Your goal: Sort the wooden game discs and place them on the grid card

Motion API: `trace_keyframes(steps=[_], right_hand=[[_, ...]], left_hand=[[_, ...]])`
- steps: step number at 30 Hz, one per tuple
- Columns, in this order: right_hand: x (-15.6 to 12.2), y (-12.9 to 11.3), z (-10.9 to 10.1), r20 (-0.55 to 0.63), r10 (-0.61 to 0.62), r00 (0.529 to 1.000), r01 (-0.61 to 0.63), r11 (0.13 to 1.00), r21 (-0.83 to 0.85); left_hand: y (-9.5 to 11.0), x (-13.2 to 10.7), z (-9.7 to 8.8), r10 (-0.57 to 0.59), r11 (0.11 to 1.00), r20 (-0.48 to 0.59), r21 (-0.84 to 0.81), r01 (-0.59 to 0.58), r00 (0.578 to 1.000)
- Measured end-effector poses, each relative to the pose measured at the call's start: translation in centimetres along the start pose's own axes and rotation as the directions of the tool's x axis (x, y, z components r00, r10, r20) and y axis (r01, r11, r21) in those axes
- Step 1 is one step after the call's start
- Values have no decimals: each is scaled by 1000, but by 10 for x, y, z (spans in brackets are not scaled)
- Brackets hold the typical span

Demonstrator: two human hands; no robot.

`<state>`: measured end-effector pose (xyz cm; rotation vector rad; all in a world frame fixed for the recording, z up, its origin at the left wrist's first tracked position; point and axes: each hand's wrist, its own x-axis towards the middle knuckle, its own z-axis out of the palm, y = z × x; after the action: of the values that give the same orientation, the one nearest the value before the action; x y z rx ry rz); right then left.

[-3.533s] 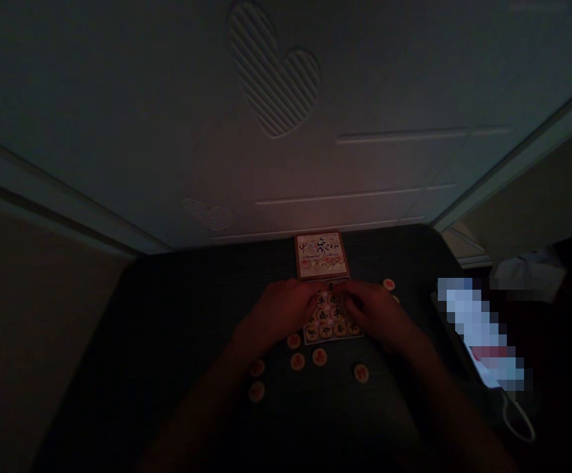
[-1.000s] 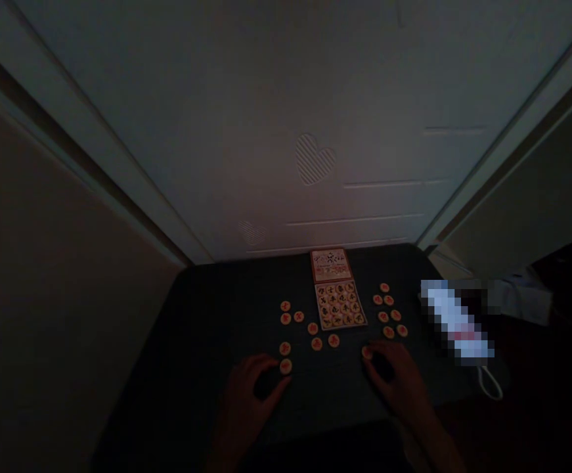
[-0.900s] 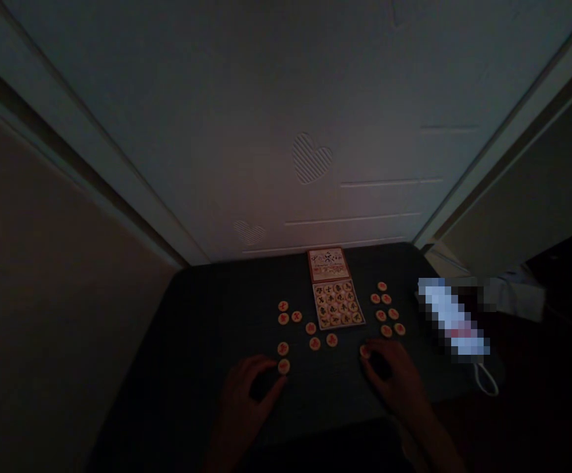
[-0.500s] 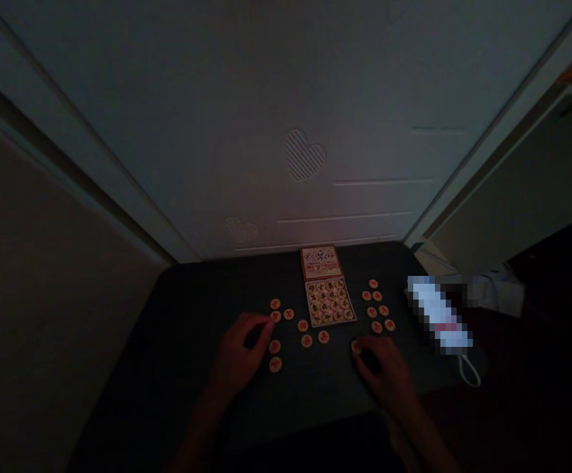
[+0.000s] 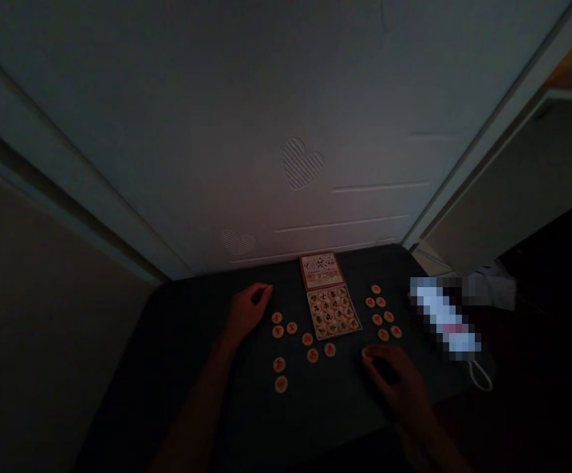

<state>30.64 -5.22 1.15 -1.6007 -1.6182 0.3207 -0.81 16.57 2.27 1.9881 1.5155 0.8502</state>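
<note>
My right hand (image 5: 401, 376) rests low over the right part of the dark table, thumb and fingertips closed on a round Chinese chess piece (image 5: 365, 353). Beyond the loose pieces at the left is my left hand (image 5: 250, 307), its thumb and finger pinched together; whatever may be between them is too dark to make out. Nearest to it lies a red-marked piece (image 5: 276, 317), one of several scattered left of and below the box. An open box tray (image 5: 359, 328) holds rows of dark-marked pieces, with its printed lid (image 5: 322, 268) behind it.
More red-marked pieces (image 5: 377, 319) form a group right of the box. A bright blurred object (image 5: 443, 318) with a white loop (image 5: 483, 376) is at the table's right edge. A pale panel with embossed hearts (image 5: 302, 164) stands directly behind the dark table (image 5: 187, 328).
My left hand has moved up and away from the loose pieces at the left. My right hand keeps its pinch on the chess piece. The whole view has shifted slightly.
</note>
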Motion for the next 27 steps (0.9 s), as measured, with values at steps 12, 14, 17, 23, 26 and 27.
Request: trace_keyframes(steps=[12,14,17,23,26,27], right_hand=[[156,-51,45,186,-211,960,194,976,102],[166,-49,54,166,-240,956,226,969,100],[168,-43,63,157,-268,950,258,962,86],[157,-33,68,203,-290,935,280,957,76],[152,-28,70,228,-255,940,246,967,66],[151,-26,71,240,-247,939,238,969,67]], left_hand=[[-6,-8,3,27,999,7,24,-27,1000],[-6,-9,3,30,999,4,21,-30,1000],[-7,-9,4,36,999,10,7,-36,999],[-10,-7,8,43,999,-1,23,-43,999],[-11,-7,9,56,998,-12,32,-56,998],[-11,-7,9,59,998,-11,34,-59,998]])
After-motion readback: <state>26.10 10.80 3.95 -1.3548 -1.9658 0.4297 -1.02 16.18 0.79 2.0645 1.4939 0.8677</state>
